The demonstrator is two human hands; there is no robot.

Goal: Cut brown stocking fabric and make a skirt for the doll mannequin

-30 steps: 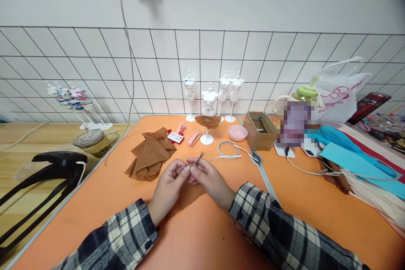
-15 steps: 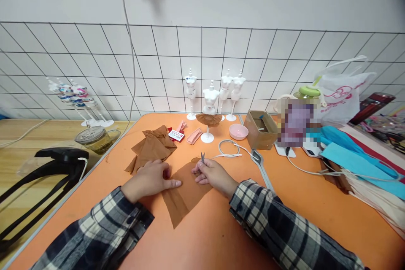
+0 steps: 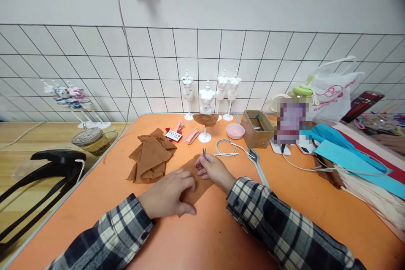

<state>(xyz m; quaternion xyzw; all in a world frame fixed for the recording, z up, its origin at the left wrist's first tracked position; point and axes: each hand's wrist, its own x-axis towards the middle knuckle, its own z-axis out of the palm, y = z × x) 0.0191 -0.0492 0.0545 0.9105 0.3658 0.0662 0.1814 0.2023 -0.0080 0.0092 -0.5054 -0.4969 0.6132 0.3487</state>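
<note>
A piece of thin brown fabric (image 3: 201,189) lies on the orange table between my hands. My left hand (image 3: 169,192) rests across its left side, palm down, thumb apart from the curved fingers. Small scissors (image 3: 204,152) sit in my right hand (image 3: 217,172), blades pointing up and away, at the fabric's far right edge. The handles are mostly hidden by the fingers. Left of the fabric is a crumpled pile of brown cloth (image 3: 151,152). Straight ahead stands a white mini dress form (image 3: 207,98) wearing a brown ruffled skirt (image 3: 205,120).
Several more dress forms (image 3: 187,88) stand by the wall. Pink strips (image 3: 191,136), a pink bowl (image 3: 235,131), a coiled white cable (image 3: 226,153) and a cardboard box (image 3: 257,133) lie beyond my hands. Blue cloth (image 3: 351,156) is at right, a black stand (image 3: 58,168) at left.
My left hand has moved right and toward me, onto the fabric, covering more of it. The right hand still holds the scissors in nearly the same place. The view has shifted slightly.
</note>
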